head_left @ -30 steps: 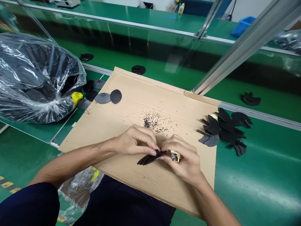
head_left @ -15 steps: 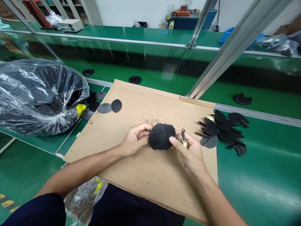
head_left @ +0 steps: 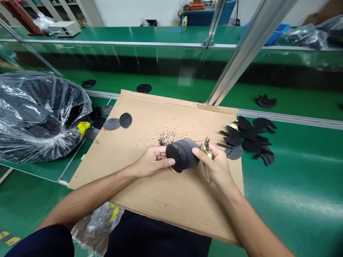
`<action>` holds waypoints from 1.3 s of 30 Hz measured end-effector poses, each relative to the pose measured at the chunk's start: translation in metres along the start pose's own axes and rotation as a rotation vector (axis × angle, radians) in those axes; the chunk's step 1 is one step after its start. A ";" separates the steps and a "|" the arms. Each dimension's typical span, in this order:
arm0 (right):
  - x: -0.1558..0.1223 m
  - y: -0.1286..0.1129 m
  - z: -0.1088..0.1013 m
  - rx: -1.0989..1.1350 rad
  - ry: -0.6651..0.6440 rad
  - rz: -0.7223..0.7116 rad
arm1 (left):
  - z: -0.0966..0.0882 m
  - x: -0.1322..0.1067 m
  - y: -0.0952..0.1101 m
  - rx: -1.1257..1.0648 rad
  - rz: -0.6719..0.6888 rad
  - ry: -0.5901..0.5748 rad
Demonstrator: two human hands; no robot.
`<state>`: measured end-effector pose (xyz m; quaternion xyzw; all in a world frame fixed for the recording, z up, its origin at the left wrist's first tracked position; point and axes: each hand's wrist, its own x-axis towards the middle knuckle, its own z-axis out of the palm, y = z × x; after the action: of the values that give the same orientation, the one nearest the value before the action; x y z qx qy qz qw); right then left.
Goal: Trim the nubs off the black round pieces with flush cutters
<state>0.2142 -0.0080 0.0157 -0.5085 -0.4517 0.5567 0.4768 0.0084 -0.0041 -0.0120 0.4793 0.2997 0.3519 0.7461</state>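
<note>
Over the cardboard, my two hands hold a small stack of black oval plastic discs (head_left: 184,153), fanned so that their edges show like steps. My left hand (head_left: 151,161) is closed on the left end, its thumb lying on the front disc. My right hand (head_left: 215,166) pinches the right end with thumb and fingers. A pair of cutting nippers (head_left: 206,151) with pale handles is also held in my right hand, its jaws pointing up. Behind the stack, small black trimmings (head_left: 168,136) lie scattered on the cardboard sheet (head_left: 150,200).
Left stands a clear plastic bag (head_left: 34,117) of black discs with a yellow tag (head_left: 84,129). Loose discs (head_left: 112,124) lie on the cardboard's left part. At right is a pile of curved black pieces (head_left: 253,137). A metal post (head_left: 241,53) rises behind the cardboard.
The stack has turned and fanned out, showing more of its stepped edges. My left thumb now presses on the front disc. The view has shifted slightly to the right.
</note>
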 end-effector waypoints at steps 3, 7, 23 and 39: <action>0.001 -0.003 -0.001 0.003 0.025 0.023 | -0.002 -0.001 0.000 -0.056 -0.016 -0.065; 0.002 -0.005 -0.002 0.008 0.024 0.046 | -0.004 -0.002 0.001 -0.036 -0.035 -0.102; -0.007 0.001 0.005 -0.092 -0.244 -0.043 | -0.003 -0.003 0.000 0.167 0.013 0.077; -0.001 -0.003 0.001 0.043 -0.004 0.083 | -0.004 -0.002 0.000 0.070 0.046 0.044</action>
<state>0.2138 -0.0086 0.0189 -0.5152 -0.4193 0.5867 0.4632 0.0042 -0.0040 -0.0126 0.5041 0.3171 0.3688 0.7137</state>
